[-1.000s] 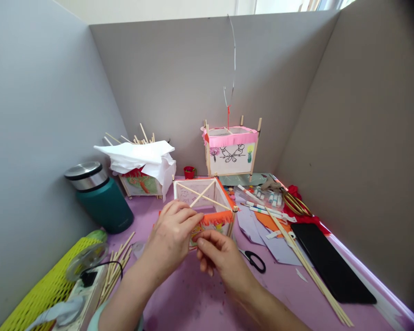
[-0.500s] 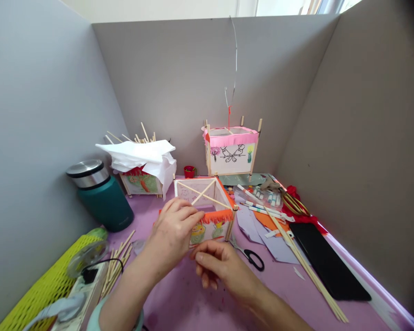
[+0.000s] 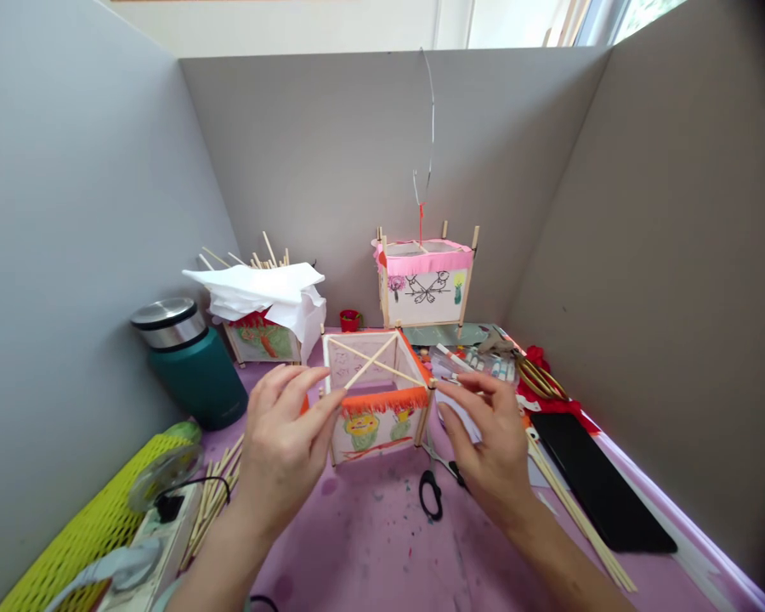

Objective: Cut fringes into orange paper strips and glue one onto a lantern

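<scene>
A box-shaped paper lantern (image 3: 382, 432) on a stick frame stands upright on the purple table, with orange fringe along its top edge and coloured drawings on its front. Two thin sticks cross over its top. My left hand (image 3: 286, 438) is at the front left corner, thumb and fingers apart, the thumb tip at the fringe. Beside the front right post is my right hand (image 3: 488, 429), fingers spread, index fingertip close to the post; contact is unclear. Black-handled scissors (image 3: 430, 495) lie with handles parted by the lantern's right corner, partly behind my right hand.
A pink-fringed lantern (image 3: 427, 293) hangs from a wire at the back. White paper (image 3: 261, 285) covers another lantern at left, near a teal bottle (image 3: 195, 365). Wooden sticks (image 3: 580, 510) and a black phone-like slab (image 3: 603, 480) lie right. A power strip (image 3: 156, 535) sits front left.
My left hand has moved back from the lantern's front to its left corner. My right hand has moved up and right to the other corner. The lantern's front and more of the scissors now show.
</scene>
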Available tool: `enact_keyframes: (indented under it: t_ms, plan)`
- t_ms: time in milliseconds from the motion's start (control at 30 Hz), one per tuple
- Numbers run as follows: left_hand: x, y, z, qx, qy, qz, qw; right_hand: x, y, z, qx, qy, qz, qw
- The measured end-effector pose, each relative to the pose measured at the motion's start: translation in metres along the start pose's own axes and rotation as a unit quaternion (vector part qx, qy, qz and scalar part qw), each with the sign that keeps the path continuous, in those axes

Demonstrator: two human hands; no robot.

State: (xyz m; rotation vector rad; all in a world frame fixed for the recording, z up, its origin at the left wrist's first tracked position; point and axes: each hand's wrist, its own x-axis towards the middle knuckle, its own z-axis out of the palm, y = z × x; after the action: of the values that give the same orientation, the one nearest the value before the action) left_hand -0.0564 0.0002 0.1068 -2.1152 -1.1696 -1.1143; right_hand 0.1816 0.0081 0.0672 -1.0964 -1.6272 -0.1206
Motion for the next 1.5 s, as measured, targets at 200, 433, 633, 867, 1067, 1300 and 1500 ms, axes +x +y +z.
enact_keyframes:
  t_ms: [200,433,633,867,1067,1300,1500]
  plan:
    - [-0.004,0.012,0.008,0.055,-0.022,0.022,0.998,0.002,-0.003,0.009,-0.149,-0.061,-0.146,0.976]
    - [-0.007,0.010,0.009,0.038,-0.012,0.012,0.999,-0.002,-0.001,0.013,-0.168,-0.056,-0.140,0.974]
    - [-0.007,0.004,0.002,0.027,-0.016,-0.008,0.999,0.003,0.001,0.011,-0.158,-0.072,-0.147,0.974]
    - [-0.009,0.008,0.002,0.049,-0.011,-0.005,0.999,-0.002,0.005,0.015,-0.148,-0.073,-0.140,0.976]
    - [-0.013,0.008,0.000,0.046,0.002,-0.007,0.999,-0.004,0.001,0.011,-0.146,-0.072,-0.139,0.977]
    - [-0.005,0.022,0.006,0.019,-0.039,0.026,0.999,0.002,-0.023,0.016,-0.120,-0.126,-0.199,0.964]
    - [-0.007,0.027,0.010,0.011,-0.061,0.016,0.998,0.002,-0.028,0.018,-0.098,-0.145,-0.217,0.960]
